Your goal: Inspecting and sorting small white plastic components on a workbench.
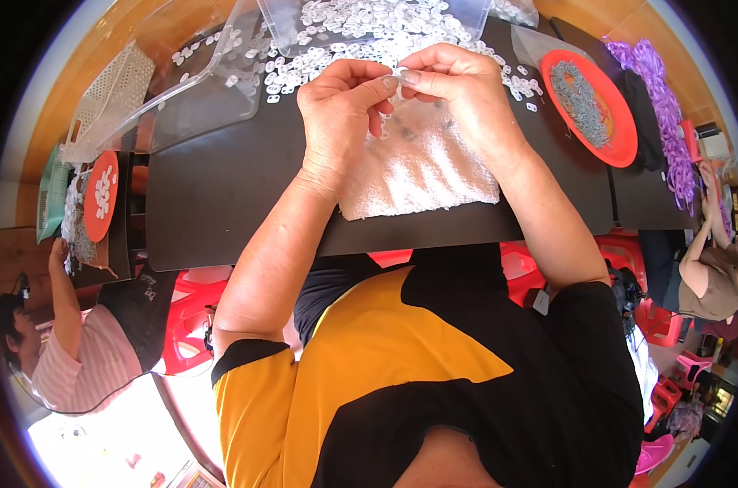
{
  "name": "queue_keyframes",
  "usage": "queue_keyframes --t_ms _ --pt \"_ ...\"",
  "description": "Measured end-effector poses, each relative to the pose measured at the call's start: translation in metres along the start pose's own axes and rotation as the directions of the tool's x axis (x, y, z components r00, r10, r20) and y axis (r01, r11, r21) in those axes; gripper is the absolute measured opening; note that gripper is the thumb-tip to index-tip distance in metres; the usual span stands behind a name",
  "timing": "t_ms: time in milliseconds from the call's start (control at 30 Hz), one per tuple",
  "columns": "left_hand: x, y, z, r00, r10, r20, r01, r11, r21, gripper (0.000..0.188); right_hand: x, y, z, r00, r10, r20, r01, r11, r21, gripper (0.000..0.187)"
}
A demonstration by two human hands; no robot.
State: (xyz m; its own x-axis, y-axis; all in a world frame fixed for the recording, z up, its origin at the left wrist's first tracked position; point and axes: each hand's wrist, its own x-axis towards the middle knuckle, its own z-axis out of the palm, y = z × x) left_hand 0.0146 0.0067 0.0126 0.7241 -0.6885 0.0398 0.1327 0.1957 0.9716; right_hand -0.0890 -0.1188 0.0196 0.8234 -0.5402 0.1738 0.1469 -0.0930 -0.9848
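My left hand point(340, 114) and my right hand point(467, 93) meet over the table's far half, thumbs and fingertips pinched together. Between them is a small white plastic piece point(399, 71), mostly covered by the fingertips. Under the hands lies a white terry towel point(426, 183), with a few more pieces near its far end. Just beyond the fingers spreads a heap of small white oval plastic pieces point(336, 61), each with holes. To the right, a red plate point(625, 142) holds many thin grey metal pieces, too small to tell exactly.
A clear plastic bin point(475, 20) with more white pieces stands at the back. At left sit another clear bin point(198, 122) and a white perforated basket point(113, 93). Purple ribbon point(641, 61) lies far right. People work at both sides, one by an orange-red plate point(92, 220).
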Motion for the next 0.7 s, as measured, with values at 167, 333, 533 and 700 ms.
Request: queue_keyframes --t_ms 167,333,533,700 --pt "-0.002 -0.002 0.002 0.998 0.063 0.025 -0.061 0.996 -0.059 0.009 -0.001 0.0 -0.001 1.0 -0.029 0.007 0.029 0.999 0.018 0.014" --pt "-0.003 0.0 0.003 0.986 0.121 0.112 -0.114 0.991 -0.064 0.016 0.001 -0.001 -0.012 0.996 0.068 0.065 -0.077 0.986 0.147 0.015" --pt "0.003 -0.003 -0.001 0.966 0.15 0.209 -0.155 0.988 0.008 0.025 0.004 0.004 -0.026 0.975 0.114 0.189 -0.15 0.971 0.188 0.014" --pt "0.001 0.001 -0.003 0.951 0.159 0.264 -0.186 0.979 0.08 0.026 0.003 -0.007 -0.029 0.95 0.179 0.256 -0.219 0.966 0.139 0.014"
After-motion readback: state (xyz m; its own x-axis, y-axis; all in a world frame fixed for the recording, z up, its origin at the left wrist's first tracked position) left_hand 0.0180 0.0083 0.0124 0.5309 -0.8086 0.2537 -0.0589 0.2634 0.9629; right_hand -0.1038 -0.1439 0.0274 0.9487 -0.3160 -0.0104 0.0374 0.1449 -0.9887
